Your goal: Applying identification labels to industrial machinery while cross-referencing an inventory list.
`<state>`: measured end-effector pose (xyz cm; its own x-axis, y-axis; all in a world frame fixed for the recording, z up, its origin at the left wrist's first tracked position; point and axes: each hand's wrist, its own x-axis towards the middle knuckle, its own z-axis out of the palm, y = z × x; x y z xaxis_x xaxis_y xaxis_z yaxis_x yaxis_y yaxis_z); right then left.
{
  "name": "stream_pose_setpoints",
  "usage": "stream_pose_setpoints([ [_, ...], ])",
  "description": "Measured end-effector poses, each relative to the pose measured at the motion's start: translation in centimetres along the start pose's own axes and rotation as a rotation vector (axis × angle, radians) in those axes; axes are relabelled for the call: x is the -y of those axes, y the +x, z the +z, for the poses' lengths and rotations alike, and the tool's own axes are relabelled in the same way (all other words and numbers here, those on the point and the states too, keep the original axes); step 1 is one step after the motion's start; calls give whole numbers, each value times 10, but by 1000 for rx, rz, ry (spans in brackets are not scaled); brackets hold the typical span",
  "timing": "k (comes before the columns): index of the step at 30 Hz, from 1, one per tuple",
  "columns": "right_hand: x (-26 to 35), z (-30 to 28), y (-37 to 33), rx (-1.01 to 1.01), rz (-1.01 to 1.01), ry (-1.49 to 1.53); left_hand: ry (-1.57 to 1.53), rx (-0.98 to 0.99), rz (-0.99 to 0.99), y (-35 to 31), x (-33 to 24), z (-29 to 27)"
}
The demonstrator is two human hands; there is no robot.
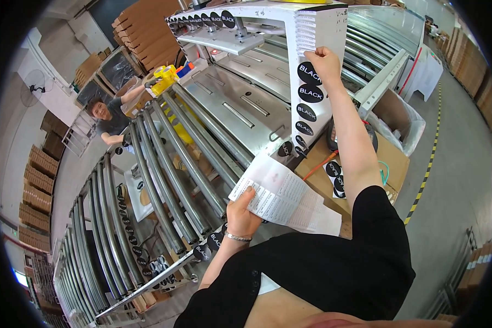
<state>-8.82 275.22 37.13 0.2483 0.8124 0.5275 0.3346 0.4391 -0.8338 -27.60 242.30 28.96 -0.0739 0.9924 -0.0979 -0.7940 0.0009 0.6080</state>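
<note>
Gripping printed white label sheets point(292, 198) in half-closed left hand point(242, 220), just below the white post point(335, 30), with thumb flat on top and other fingers curled behind the paper. Pinching with right hand point(324, 64) against upper front of post, tips of thumb and forefinger together, remaining fingers curled in, at lower end of a column of small labels point(305, 34). Cannot tell if holding a label there.

Hard to make out: left fingers, mostly behind the sheets; dark device point(332, 138) near foot of post, partly covered by right forearm; sheet print, too small to read.

Running down post: black round stickers point(310, 93). Left of post: slotted metal plate point(224, 104), then steel rollers point(167, 164). Below post, to the right: cardboard box point(394, 158). Far left of post, past rollers: co-worker point(112, 119) in dark top, one arm out toward yellow tape dispenser point(164, 80). Well right of post: grey floor point(456, 180) with yellow-and-black line point(429, 164).
</note>
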Motion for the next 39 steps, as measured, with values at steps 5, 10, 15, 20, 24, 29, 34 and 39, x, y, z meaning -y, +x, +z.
stream_pose_setpoints([
  [5, -4, 11, 3, -50, -45, 60, -5, 11, -5, 2, -1, 0],
  [10, -6, 17, 8, -124, -55, -88, 11, -20, -18, 5, 0, -3],
  [15, 5, 10, -11, -237, -40, -270, 6, -17, -18, 4, 0, -1],
  [20, 30, -32, -71, -262, -216, -107, 8, 7, 38, 1, -7, 3],
  [24, 65, -72, -141, 926, 97, 511, 3, 55, 91, 12, -14, 6],
  [29, 86, -85, -175, 1078, 35, 518, -7, 128, 87, 18, -21, 16],
  [34, 95, -84, -180, 1069, 176, 519, -57, 178, 49, 16, -22, 17],
  [39, 106, -85, -188, 1051, 133, 477, -69, 330, 40, 3, -24, 8],
])
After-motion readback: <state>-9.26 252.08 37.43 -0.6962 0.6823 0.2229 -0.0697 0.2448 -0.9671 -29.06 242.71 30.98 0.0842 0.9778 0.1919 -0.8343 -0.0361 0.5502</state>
